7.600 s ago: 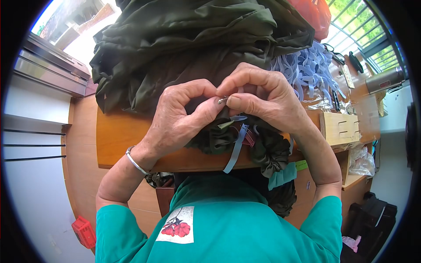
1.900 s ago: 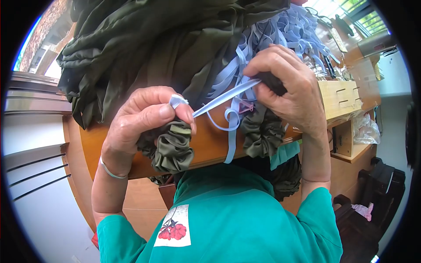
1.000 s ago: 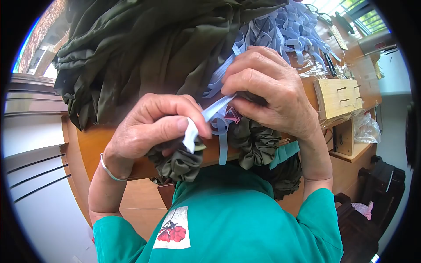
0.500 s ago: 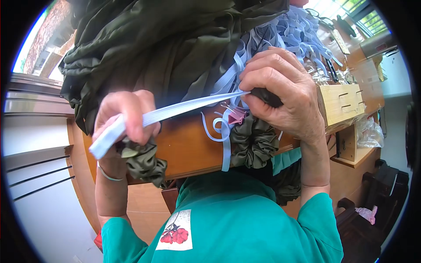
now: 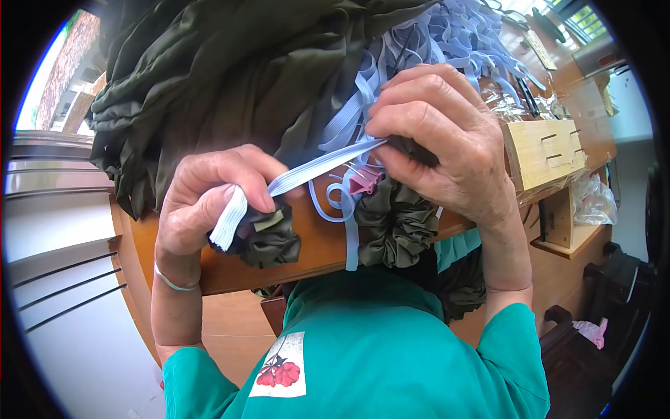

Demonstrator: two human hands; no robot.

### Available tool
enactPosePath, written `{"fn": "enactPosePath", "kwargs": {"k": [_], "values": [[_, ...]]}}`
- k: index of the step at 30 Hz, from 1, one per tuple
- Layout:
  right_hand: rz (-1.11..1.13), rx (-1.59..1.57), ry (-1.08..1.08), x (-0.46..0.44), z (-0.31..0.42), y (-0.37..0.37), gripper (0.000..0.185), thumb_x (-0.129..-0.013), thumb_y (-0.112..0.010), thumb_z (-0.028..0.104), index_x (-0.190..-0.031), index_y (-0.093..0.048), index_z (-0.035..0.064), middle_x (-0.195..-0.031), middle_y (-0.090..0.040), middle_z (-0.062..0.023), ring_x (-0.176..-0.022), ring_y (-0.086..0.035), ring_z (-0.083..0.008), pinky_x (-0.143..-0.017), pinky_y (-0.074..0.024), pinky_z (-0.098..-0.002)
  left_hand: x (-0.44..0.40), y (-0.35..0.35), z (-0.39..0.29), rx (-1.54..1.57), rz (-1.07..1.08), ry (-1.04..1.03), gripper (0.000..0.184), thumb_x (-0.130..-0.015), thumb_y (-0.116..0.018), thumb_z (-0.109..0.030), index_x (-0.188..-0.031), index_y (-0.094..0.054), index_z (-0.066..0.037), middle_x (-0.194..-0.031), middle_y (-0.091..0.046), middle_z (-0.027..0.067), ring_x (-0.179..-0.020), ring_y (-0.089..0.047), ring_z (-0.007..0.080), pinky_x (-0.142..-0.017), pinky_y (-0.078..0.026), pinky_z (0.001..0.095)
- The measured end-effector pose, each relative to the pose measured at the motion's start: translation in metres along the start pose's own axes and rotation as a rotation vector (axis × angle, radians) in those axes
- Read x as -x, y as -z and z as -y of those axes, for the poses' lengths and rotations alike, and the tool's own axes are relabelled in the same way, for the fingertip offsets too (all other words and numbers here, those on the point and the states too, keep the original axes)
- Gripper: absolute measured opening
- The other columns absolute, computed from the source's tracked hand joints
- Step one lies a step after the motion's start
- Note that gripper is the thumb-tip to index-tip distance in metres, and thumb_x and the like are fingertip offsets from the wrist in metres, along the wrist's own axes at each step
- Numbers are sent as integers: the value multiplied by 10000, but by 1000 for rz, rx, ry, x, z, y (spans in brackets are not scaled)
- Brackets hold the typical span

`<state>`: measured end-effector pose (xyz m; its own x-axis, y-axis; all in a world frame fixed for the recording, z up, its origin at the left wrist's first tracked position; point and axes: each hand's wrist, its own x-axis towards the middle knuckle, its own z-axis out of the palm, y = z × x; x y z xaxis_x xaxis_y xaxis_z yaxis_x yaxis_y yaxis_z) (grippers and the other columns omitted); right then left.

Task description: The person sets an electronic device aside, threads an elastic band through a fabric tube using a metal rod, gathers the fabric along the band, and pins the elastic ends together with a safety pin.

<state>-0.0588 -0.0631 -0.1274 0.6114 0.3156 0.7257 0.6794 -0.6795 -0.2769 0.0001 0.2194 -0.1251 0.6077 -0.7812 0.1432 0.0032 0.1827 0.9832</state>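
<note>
A pale blue flat elastic band is stretched between my two hands. My left hand pinches it near its free end, which sticks out below the thumb. Gathered dark olive fabric hangs beneath that hand, partly hidden by the fingers. My right hand is closed on the band's other end, along with a dark piece that I cannot make out. Below the right hand, a pink binder clip sits at the top of a gathered olive fabric piece, beside a curled length of elastic.
A big heap of olive fabric covers the far left of the wooden table. Behind my right hand lies a tangle of blue elastic. A wooden block with metal pins and scissors are on the right.
My left hand has moved right, towards my right hand, so the stretch of elastic between them is shorter. The olive fabric below it moved along. My right hand shifted slightly left.
</note>
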Motion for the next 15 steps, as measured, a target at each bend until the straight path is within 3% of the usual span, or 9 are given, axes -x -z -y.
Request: {"fn": "enactPosePath", "kwargs": {"k": [1,5,8,9,15], "values": [[3,3,-4,-1,-1,0,313,-609,-813,-3,-883,-685,76,-930,-693,-58,-945,-670,-289,-801,-553,-385,1,5,0,2,33,19,348,-971,-599,-336,-850,-712,-31,-948,-666,245,-868,-642,264,-867,-506,354],[32,13,-41,-2,1,3,293,-629,-789,-31,-883,-687,73,-948,-695,-59,-964,-669,-287,-814,-554,-387,0,11,2,20,111,-7,314,-948,-605,-266,-939,-750,12,-1037,-684,204,-922,-649,215,-866,-494,309],[49,1,-59,-3,2,3,288,-639,-777,-41,-889,-685,70,-961,-693,-63,-969,-669,-288,-827,-552,-391,1,14,5,35,128,-14,317,-954,-604,-269,-942,-747,13,-1032,-683,202,-913,-646,214,-851,-492,311],[54,4,-57,-3,2,3,286,-652,-756,-56,-900,-688,67,-967,-691,-67,-976,-668,-286,-851,-548,-396,0,13,3,-17,130,-24,355,-991,-576,-337,-878,-717,-31,-990,-663,232,-923,-654,300,-900,-511,421],[102,-36,-25,-5,1,1,296,-664,-720,-73,-925,-701,66,-972,-706,-69,-1006,-666,-286,-878,-544,-396,1,6,5,23,65,16,344,-1004,-568,-324,-883,-702,-31,-991,-662,215,-908,-678,296,-895,-535,412]]}}
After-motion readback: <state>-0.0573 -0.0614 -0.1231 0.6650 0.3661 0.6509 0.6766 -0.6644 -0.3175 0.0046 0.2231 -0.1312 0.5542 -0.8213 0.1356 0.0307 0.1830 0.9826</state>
